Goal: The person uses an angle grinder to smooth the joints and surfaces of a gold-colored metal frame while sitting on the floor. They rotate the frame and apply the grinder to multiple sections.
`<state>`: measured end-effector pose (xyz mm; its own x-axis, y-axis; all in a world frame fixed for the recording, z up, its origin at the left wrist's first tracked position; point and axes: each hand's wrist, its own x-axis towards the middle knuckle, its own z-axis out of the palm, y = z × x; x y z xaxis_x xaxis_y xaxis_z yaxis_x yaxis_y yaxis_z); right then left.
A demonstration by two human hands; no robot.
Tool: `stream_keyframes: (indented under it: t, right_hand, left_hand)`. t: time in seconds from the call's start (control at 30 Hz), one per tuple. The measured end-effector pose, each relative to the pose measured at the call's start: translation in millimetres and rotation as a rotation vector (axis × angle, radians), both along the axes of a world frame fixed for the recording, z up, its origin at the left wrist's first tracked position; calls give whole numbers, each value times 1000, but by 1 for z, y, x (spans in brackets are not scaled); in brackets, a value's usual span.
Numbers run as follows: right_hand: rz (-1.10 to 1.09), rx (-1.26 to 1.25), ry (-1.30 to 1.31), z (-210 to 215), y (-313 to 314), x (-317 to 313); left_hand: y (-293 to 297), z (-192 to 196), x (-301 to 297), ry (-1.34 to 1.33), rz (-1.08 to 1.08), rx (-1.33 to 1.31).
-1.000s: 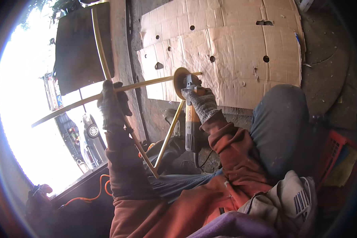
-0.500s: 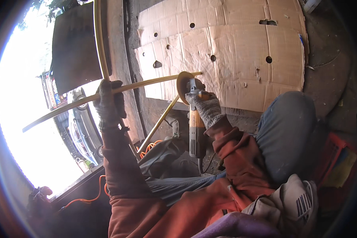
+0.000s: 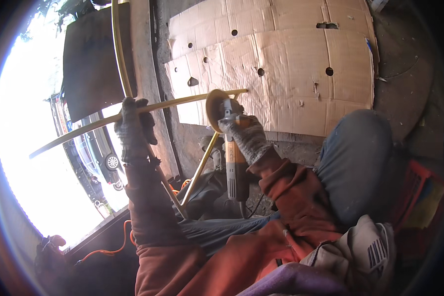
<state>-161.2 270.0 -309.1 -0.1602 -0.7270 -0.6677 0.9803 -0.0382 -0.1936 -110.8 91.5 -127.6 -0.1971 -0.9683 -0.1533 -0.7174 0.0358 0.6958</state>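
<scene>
Rust-orange sleeves on both arms, grey knit work gloves — worn, grimy — and blue-grey trousers.

Changes logged: my left hand, gloved and closed round the yellow frame bar, has slid a little outward along it, and the bar's far end now dips lower against the bright opening. My right hand has carried the angle grinder up so that its disc now sits nearer the bar's right-hand tip. My raised knee shows larger and further right than before.
</scene>
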Motion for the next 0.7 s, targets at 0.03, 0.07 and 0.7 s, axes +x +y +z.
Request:
stream_keyframes:
  t: [0.03,0.07,0.7]
  right_hand:
    - [-30,-32,48,15,-2,1]
    - [-158,-151,123,11,-13,18]
    - [-409,-138,-389,-30,-26,64]
  left_hand:
    - [4,1,-5,-15,49,2]
    - [8,1,-10,-30,98,2]
    - [45,5,-36,-98,111,-56]
